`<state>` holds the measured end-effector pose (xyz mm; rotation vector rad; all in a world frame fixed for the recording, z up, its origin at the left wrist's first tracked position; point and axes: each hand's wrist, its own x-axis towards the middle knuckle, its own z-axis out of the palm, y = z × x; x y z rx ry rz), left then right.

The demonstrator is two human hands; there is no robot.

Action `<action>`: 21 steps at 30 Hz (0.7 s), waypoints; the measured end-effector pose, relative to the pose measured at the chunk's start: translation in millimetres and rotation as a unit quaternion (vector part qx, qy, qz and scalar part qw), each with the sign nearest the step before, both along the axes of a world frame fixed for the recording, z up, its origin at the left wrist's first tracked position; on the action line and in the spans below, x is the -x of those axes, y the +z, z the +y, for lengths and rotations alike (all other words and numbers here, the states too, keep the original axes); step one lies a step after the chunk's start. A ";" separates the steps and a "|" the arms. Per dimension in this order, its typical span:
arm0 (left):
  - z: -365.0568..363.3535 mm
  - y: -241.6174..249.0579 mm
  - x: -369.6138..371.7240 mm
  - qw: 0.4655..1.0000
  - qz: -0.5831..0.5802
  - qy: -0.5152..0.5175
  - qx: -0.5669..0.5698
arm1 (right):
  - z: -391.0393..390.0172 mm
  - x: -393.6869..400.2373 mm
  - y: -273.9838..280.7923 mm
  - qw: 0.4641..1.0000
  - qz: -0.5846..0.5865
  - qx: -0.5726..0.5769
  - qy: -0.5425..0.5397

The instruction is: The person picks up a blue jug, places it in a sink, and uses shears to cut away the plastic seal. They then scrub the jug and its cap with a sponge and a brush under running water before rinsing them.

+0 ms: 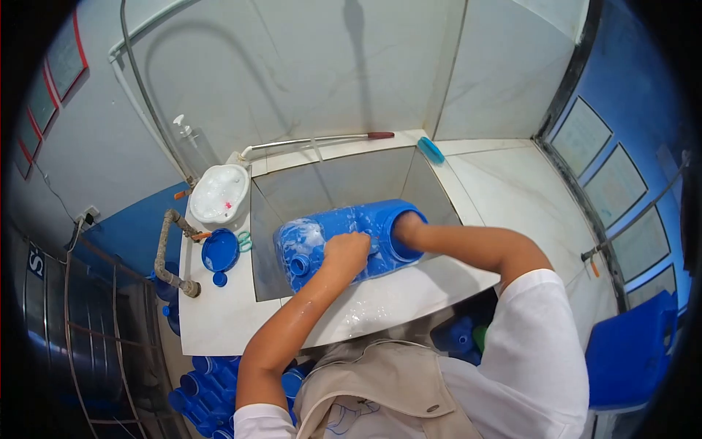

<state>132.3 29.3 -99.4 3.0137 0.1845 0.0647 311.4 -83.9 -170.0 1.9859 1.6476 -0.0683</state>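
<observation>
A blue plastic water jug (336,219), wet and streaked with suds, lies on its side over the sink (292,183) and its front edge. Its wide mouth faces right, and a small capped or open spout sits at its lower left. My left hand (348,252) is closed around the handle on the jug's upper side. Through the wide mouth, my right hand (409,230) reaches inside the jug; its fingers are hidden there, so what they hold does not show.
Left of the sink stand a white basin (219,192) of suds, a blue lid (220,249), a small blue cap (219,279) and a pump bottle (196,145). A blue brush (431,150) and a metal wand (314,140) lie behind. Blue jugs (212,388) crowd the floor below.
</observation>
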 end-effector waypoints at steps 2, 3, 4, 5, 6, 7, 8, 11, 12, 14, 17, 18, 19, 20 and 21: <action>-0.5 0.2 0.7 1.000 0.003 -0.010 0.003 | -13.7 -1.5 4.2 0.984 -0.125 -0.051 0.120; 1.1 -0.4 1.7 1.000 0.003 -0.013 0.004 | -16.6 15.0 23.7 0.998 -0.041 0.032 0.030; 1.9 -1.1 1.8 1.000 0.005 -0.010 0.004 | -15.7 28.7 37.7 0.991 0.043 0.113 -0.056; 1.2 -2.5 2.9 1.000 -0.002 -0.011 0.006 | -18.7 11.8 0.1 0.982 0.156 0.088 -0.054; 1.3 -3.5 4.3 1.000 -0.010 -0.010 0.007 | -25.6 9.8 -1.6 0.982 0.157 0.089 -0.047; 1.7 -2.2 4.9 1.000 -0.013 -0.002 0.005 | -27.8 4.0 2.4 0.886 0.414 0.033 -0.206; 1.0 -1.6 7.2 1.000 -0.021 0.003 0.014 | -25.3 -1.7 5.2 0.698 0.628 -0.021 -0.344; 4.2 -3.5 11.6 0.998 -0.049 0.032 0.027 | -16.8 32.1 7.0 0.511 0.721 -0.225 -0.410; 6.1 -8.2 16.2 0.997 -0.058 0.034 0.036 | -13.9 47.3 3.5 0.388 0.747 -0.314 -0.439; 12.8 -16.2 14.0 0.996 -0.056 0.063 0.037 | -20.6 36.0 6.0 0.898 0.348 -0.254 -0.087; 38.0 -33.4 13.3 0.991 -0.071 0.100 0.057 | 4.2 58.1 103.0 0.956 0.234 -0.120 -0.129; 48.4 -42.4 13.4 0.987 -0.088 0.116 0.073 | 17.4 58.9 120.2 0.937 0.244 -0.210 -0.135; 59.1 -51.7 14.0 0.981 -0.107 0.136 0.086 | 35.5 56.5 130.8 0.908 0.253 -0.302 -0.142; 66.7 -61.4 13.9 0.980 -0.111 0.143 0.080 | 61.5 57.0 134.9 0.879 0.301 -0.359 -0.090; 71.2 -64.7 15.1 0.976 -0.110 0.162 0.095 | 91.9 62.2 136.6 0.842 0.347 -0.411 -0.039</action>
